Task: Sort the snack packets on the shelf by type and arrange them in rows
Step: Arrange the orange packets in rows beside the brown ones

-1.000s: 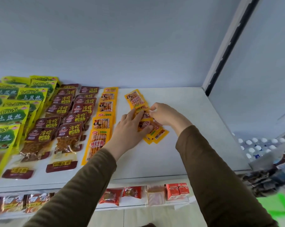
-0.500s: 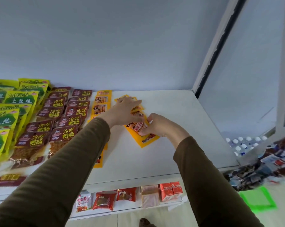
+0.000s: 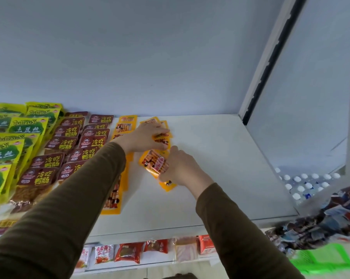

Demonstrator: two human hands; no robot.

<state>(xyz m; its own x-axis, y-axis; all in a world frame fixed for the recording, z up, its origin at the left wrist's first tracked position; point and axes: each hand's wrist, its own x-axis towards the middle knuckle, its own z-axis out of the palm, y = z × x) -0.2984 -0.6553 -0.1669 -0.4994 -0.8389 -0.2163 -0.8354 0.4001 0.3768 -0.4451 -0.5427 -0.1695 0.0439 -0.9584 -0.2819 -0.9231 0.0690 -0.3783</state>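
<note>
Left hand (image 3: 150, 138) lies flat on the far orange packets (image 3: 162, 135); right hand (image 3: 180, 168) pinches one orange packet (image 3: 153, 161) — long axis tilted, running near-right to far-left on the shelf (image 3: 220, 158).

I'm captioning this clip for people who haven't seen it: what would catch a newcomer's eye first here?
Two hands in the middle of the white shelf: the left hand presses flat on a row of orange snack packets, while the right hand grips the nearer packets. To their left lie neat rows of maroon packets and bright yellow-green packets.
</note>
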